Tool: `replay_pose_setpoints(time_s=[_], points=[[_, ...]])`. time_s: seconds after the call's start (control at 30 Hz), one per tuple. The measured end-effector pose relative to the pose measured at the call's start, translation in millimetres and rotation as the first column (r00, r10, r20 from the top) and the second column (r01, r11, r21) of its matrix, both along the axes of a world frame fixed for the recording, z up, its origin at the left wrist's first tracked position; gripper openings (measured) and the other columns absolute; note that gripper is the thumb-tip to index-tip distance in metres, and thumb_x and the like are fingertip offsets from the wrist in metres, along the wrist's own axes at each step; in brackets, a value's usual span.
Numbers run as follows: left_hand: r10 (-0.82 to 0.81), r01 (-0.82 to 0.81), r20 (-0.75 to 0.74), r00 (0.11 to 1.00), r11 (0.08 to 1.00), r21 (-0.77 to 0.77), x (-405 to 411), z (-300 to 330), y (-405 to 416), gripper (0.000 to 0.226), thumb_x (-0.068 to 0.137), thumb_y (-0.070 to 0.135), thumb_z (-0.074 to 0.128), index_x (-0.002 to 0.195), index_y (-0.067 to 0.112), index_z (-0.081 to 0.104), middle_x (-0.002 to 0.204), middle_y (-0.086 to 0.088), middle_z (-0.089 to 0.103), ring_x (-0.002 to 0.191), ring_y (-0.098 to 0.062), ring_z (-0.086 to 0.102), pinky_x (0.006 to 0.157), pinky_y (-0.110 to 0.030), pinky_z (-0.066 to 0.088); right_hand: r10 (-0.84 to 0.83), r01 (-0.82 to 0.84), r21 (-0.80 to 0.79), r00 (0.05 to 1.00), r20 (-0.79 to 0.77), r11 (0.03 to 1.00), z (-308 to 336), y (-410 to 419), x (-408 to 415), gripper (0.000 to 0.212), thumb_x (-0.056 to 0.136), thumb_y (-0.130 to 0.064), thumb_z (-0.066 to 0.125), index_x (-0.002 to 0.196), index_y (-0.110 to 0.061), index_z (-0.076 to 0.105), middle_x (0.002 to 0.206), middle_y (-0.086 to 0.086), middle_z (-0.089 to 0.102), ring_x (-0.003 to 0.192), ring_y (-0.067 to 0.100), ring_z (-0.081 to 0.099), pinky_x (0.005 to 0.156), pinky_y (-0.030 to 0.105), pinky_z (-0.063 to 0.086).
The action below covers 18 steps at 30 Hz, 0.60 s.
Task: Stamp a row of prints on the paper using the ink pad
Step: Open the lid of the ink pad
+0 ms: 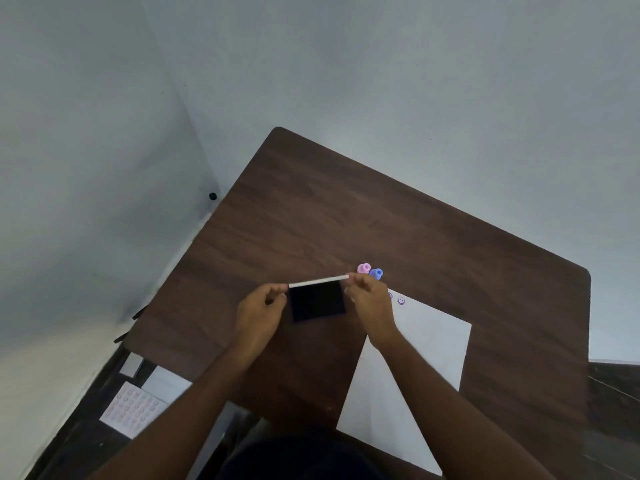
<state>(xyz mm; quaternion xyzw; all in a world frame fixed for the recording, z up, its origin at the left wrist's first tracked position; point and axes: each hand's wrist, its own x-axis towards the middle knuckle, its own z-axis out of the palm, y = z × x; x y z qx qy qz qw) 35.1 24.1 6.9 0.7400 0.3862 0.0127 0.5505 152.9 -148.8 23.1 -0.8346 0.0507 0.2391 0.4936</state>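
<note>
Between my two hands, near the middle of the dark brown wood-grain table [311, 209], sits the square black ink pad [317, 304] with its thin white lid [318, 282] raised on edge along the far side. My left hand [261, 315] pinches the lid's left end and my right hand [369, 303] pinches its right end, the fingers of both closed on the corners; I judge this two-handed hold is to swing the lid evenly, though whether it is opening or closing I cannot tell. Whether the base rests flat on the table or is slightly lifted, I also cannot tell.

Just beyond my right hand stand two small plastic stamps, one pink [363, 268] and one blue [376, 273], touching or nearly so, kept within easy reach of both pad and paper. To the right lies the plain white paper sheet [422, 355], angled on the table, my right forearm crossing over it. Two small purple smiley prints [401, 301] show at its far corner, so I judge the row is only begun.
</note>
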Motion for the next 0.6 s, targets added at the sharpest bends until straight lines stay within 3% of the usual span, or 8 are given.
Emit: replay_pose_setpoints(time_s=[0.1, 0.23, 0.37, 0.5, 0.6], points=[[0.01, -0.01, -0.003, 1.0, 1.0, 0.001, 8.8, 1.2, 7.8, 0.02, 0.088, 0.022, 0.057, 0.103, 0.026, 0.07, 0.097, 0.016, 0.07, 0.093, 0.001, 0.063, 0.085, -0.028, 0.053, 0.008, -0.008, -0.015, 1.0, -0.017, 1.0, -3.1, 8.2, 7.5, 0.017, 0.094, -0.019, 0.054, 0.1, -0.019, 0.07, 0.097, 0.003, 0.071, 0.096, 0.018, 0.065, 0.087, 0.036, 0.055], [0.002, -0.002, 0.01, 1.0, 0.999, -0.036, 15.3, 3.9, 13.4, 0.024, 0.089, 0.019, 0.056, 0.11, 0.024, 0.068, 0.101, 0.016, 0.07, 0.092, 0.007, 0.061, 0.084, -0.023, 0.051, 0.036, -0.033, 0.03, 0.994, -0.099, 0.999, -5.8, 18.7, 17.5, 0.03, 0.09, -0.008, 0.055, 0.115, -0.018, 0.067, 0.11, 0.0, 0.071, 0.104, 0.016, 0.063, 0.092, 0.038, 0.055], [0.024, -0.024, 0.004, 1.0, 0.994, -0.11, 26.1, 9.3, 13.5, 0.027, 0.09, 0.017, 0.056, 0.113, 0.026, 0.065, 0.096, 0.022, 0.066, 0.085, 0.018, 0.057, 0.07, -0.009, 0.044, 0.059, -0.053, 0.042, 0.988, -0.146, 0.998, -5.5, 22.6, 25.9, 0.036, 0.086, -0.008, 0.059, 0.121, -0.018, 0.062, 0.114, -0.002, 0.069, 0.106, 0.015, 0.063, 0.093, 0.042, 0.054], [0.048, -0.047, 0.001, 0.999, 0.98, -0.193, 32.9, 9.3, 15.2, 0.033, 0.089, 0.015, 0.056, 0.12, 0.024, 0.062, 0.1, 0.021, 0.066, 0.097, 0.005, 0.06, 0.075, -0.013, 0.045, 0.085, -0.081, 0.029, 0.976, -0.199, 0.996, -7.3, 27.6, 30.9, 0.04, 0.087, -0.011, 0.063, 0.126, -0.019, 0.057, 0.123, -0.002, 0.065, 0.112, 0.017, 0.059, 0.094, 0.044, 0.053], [0.08, -0.08, -0.011, 0.997, 0.972, -0.223, 35.5, 4.5, 18.0, 0.039, 0.089, 0.013, 0.056, 0.127, 0.018, 0.057, 0.107, 0.015, 0.066, 0.093, 0.009, 0.058, 0.075, -0.011, 0.044, 0.107, -0.103, 0.03, 0.97, -0.216, 0.994, -7.5, 30.2, 31.7, 0.044, 0.087, -0.009, 0.062, 0.13, -0.019, 0.053, 0.127, -0.002, 0.062, 0.115, 0.017, 0.057, 0.096, 0.043, 0.053]])
